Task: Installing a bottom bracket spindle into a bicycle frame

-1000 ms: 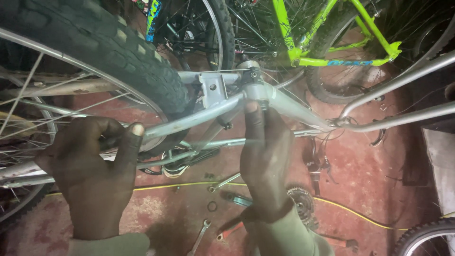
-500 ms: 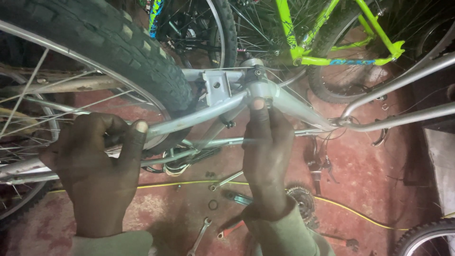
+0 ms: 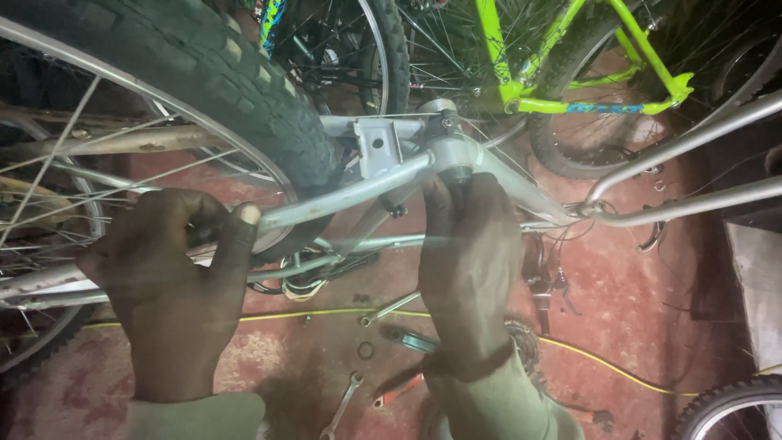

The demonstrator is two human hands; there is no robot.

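A silver bicycle frame (image 3: 521, 191) fills the middle of the head view, its black knobbly rear tyre (image 3: 220, 81) at upper left. My left hand (image 3: 175, 281) is wrapped around a silver stay tube (image 3: 342, 195) of the frame, thumb on top. My right hand (image 3: 472, 261) reaches up to the bottom bracket shell (image 3: 452, 155), fingers closed on a dark round part (image 3: 458, 177) at its end. What the fingers pinch is mostly hidden.
A bright green bicycle (image 3: 570, 73) stands behind. On the red floor (image 3: 635, 318) lie spanners (image 3: 342, 403), a red-handled tool (image 3: 397, 393), a ring (image 3: 366, 350), a yellow cable (image 3: 342, 312) and a sprocket (image 3: 525, 342). Another tyre (image 3: 725, 407) shows at lower right.
Both hands have stayed in nearly the same places on the frame. The view has shifted slightly; my right hand's fingers have tightened a little nearer the bracket end.
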